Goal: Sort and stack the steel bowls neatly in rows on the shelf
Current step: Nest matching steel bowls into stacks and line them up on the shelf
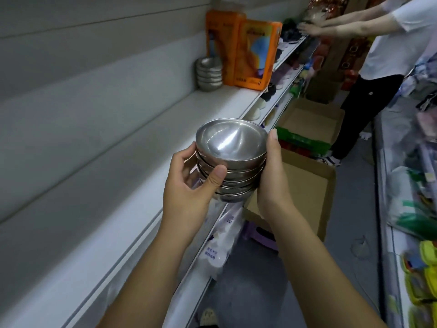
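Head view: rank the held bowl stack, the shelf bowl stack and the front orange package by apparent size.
1. held bowl stack, though nearness to the camera inflates it.
2. front orange package.
3. shelf bowl stack.

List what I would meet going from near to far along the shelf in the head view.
The held stack of bowls → the bowl stack standing on the shelf → the orange packages → the other person's hands.

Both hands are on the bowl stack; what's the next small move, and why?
Probably carry the held stack forward and set it on the white shelf beside the shelved stack: left hand and right hand grip it in the air at the shelf's edge.
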The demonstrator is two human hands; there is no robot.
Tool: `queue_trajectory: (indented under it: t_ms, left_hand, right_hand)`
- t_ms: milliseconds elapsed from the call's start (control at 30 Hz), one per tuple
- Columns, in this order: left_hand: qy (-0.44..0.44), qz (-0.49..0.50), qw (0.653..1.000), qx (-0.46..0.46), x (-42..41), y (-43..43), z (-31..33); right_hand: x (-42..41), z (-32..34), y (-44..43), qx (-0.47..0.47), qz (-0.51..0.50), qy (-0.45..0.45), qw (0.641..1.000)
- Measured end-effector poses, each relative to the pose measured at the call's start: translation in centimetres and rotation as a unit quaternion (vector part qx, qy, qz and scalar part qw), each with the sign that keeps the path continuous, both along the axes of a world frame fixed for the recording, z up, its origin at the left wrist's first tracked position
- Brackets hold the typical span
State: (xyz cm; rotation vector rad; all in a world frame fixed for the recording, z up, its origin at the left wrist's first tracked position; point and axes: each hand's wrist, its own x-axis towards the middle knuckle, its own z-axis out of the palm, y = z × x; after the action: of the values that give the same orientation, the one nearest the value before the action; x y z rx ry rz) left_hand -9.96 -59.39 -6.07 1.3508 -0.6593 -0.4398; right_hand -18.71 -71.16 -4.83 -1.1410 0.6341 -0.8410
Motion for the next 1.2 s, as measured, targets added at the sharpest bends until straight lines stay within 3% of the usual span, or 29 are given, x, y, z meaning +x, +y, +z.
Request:
queue_trajectory:
  t_ms: [400,700,1200]
  left_hand:
    - [0.004,-0.010,1.000,0.021,8.6,-12.7,-0.5]
    - [0.002,0.057,0.998,0.039,13.3,-23.7,-0.8]
    - [-0.019,0.139,0.988,0.059,19.0,-41.1,-1.3]
  right_hand:
    - [8.3,-0.3,-13.0,0.029,0.004,0.016,0.999]
    - [13.8,-1.0,-25.3,0.018,0.074,0.043,0.996]
    - [21.9,0.4,-42.2,-0.006,0.067,0.006,0.998]
